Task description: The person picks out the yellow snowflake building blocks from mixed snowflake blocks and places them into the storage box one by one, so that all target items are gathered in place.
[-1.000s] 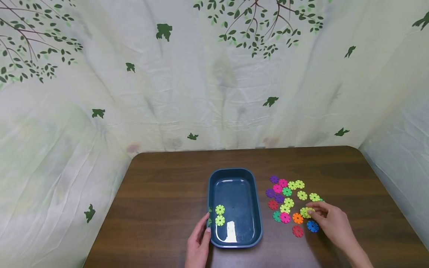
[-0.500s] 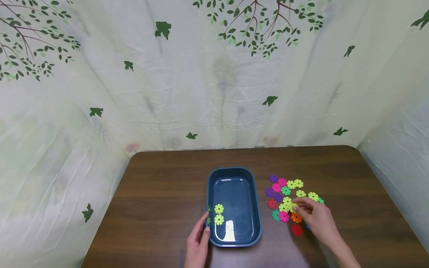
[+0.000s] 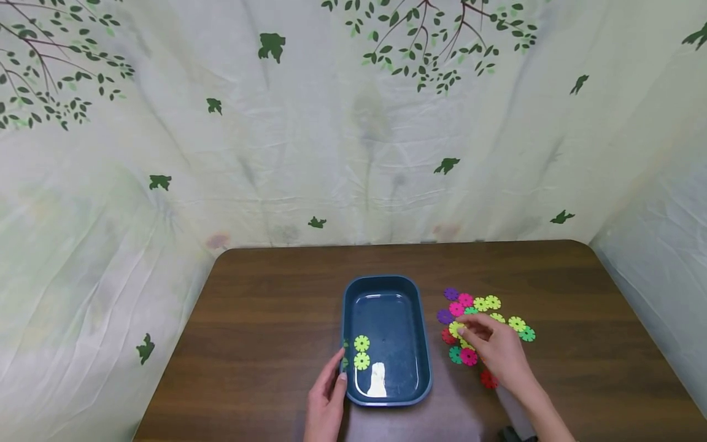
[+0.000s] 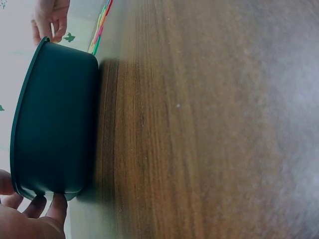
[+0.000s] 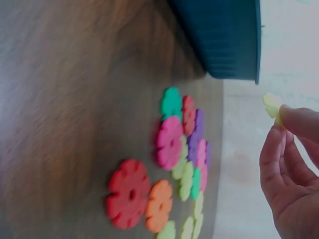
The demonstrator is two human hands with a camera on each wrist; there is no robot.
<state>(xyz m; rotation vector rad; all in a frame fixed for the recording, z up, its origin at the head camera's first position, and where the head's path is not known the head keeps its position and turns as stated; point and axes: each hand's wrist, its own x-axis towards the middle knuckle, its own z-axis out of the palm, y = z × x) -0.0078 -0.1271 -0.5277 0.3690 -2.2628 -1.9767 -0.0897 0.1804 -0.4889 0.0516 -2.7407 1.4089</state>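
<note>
The left hand (image 3: 326, 399) grips the left rim of the blue tray (image 3: 399, 331), where two yellow-green discs (image 3: 361, 361) lie. Farther right, the right hand (image 3: 499, 350) pinches another yellow-green disc (image 5: 272, 105) above the scattered pieces (image 3: 468, 356), apparently mid-transfer; the next move calls for clearing the tray's right side

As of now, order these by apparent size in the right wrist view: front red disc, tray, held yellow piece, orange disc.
Tray, cut off by frame
Front red disc
Orange disc
Held yellow piece, partly hidden
</note>
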